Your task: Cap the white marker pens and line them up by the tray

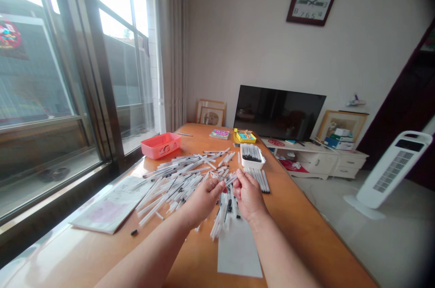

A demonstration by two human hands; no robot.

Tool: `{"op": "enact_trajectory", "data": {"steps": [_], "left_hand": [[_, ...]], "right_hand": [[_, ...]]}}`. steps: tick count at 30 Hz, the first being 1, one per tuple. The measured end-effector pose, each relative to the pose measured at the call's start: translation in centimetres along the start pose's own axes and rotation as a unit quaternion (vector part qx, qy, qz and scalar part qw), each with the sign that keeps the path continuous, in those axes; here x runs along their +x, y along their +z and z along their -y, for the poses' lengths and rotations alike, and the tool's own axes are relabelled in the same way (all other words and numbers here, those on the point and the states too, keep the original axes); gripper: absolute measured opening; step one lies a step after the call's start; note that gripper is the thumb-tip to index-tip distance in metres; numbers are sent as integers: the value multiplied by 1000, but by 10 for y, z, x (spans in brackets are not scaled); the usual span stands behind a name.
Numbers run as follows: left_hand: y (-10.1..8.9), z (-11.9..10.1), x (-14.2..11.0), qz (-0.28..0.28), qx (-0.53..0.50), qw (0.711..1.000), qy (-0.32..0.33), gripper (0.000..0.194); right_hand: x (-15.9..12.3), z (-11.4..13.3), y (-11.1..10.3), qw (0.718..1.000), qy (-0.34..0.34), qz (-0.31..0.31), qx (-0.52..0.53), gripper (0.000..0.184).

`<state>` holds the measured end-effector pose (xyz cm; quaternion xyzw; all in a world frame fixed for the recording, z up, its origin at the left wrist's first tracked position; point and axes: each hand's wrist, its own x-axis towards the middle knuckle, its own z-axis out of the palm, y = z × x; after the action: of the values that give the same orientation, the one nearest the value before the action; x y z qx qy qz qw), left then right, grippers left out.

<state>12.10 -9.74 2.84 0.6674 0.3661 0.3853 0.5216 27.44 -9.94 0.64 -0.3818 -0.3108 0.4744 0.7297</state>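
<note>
My left hand [208, 197] and my right hand [249, 192] meet above the middle of the table, fingers pinched on a thin, clear pen barrel [231, 180] that spans between them. Whether both ends carry parts is hidden by my fingers. Around and below my hands lies a wide, loose pile of pen barrels [173, 183], white and clear, some with black ends. Small black pen caps [229, 206] lie on a white paper sheet [239, 251] under my hands. Just beyond my right hand, finished-looking pens [260, 180] lie side by side, and a white box [253, 164] holds more, black ends toward me.
A red plastic basket [161, 146] stands at the table's left edge. A paper booklet [110, 206] lies at left, near a lone black cap [134, 232]. Farther back are a yellow box [245, 136] and a colourful booklet [219, 134]. A white tower fan [390, 174] stands right of the table.
</note>
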Motion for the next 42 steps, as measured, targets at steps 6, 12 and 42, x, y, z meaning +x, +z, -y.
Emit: {"op": "enact_trajectory", "data": {"steps": [6,12,42], "left_hand": [[4,-4,-3,34,-148,983,-103,44],[1,-2,0,79,-238,956,-153,42],[-34,9,15,-97,-449,881,-111,14]], "right_hand": [[-3,2,3,1000,-4,-4,20,42],[-2,-1,3,999,-7,-9,37,44],[-7,-30,-1,932,-63,126,-335,46]]}}
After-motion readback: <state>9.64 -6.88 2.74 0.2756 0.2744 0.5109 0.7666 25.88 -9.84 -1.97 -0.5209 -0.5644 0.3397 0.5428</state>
